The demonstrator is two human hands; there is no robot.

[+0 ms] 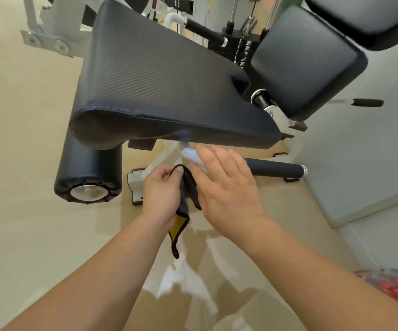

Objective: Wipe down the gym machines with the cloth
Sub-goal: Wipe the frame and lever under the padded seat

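The dark cloth [185, 194] is pinched in the closed left hand [162, 192], just below the seat pad [159, 75]; the right hand [226, 185] is spread flat beside it, gripping nothing. No pad is being touched, so wiping is judged mostly left. A roller pad [88, 168] and backrest [305, 60] are seen over beige flooring [21, 144].
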